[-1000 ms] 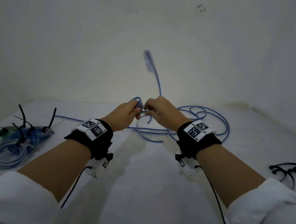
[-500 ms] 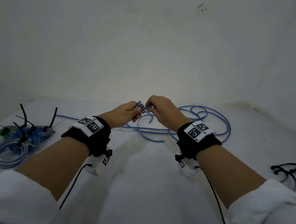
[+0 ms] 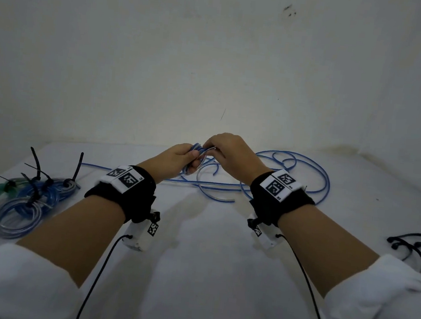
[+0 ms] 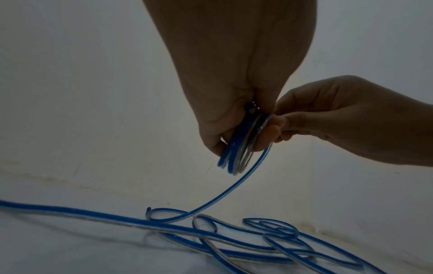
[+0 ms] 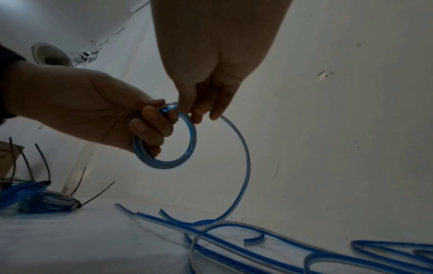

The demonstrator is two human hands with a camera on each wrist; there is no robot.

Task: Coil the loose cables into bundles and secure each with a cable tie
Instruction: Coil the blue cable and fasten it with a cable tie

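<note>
From the head camera, my left hand (image 3: 178, 157) and right hand (image 3: 233, 153) meet above the white table (image 3: 207, 262), close to the far wall (image 3: 214, 56); between them I hold a small coil (image 3: 197, 149) wound from the blue cable (image 3: 306, 168), whose loose length sprawls in loops on the table behind and to the right of my wrists. Tied bundles (image 3: 28, 201) of blue and green cable, black tie tails sticking up, lie at the table's left edge; spare black cable ties (image 3: 412, 245) lie at the right edge. From the left wrist, my left hand (image 4: 234, 74) has its fingers curled round the stacked turns of the coil (image 4: 239, 148), my right hand (image 4: 339, 118) touches them with its fingertips, and one strand drops in a curve to the tangle of cable (image 4: 211, 235) on the table. From the right wrist, the coil (image 5: 166, 137) shows as a neat ring held by my left hand (image 5: 93, 105), fingers threaded through it; my right hand (image 5: 211, 64) pinches the strand (image 5: 243, 166) where it leaves the ring's top and arcs down to the table. The bundles (image 5: 35, 196) lie low at left.
</note>
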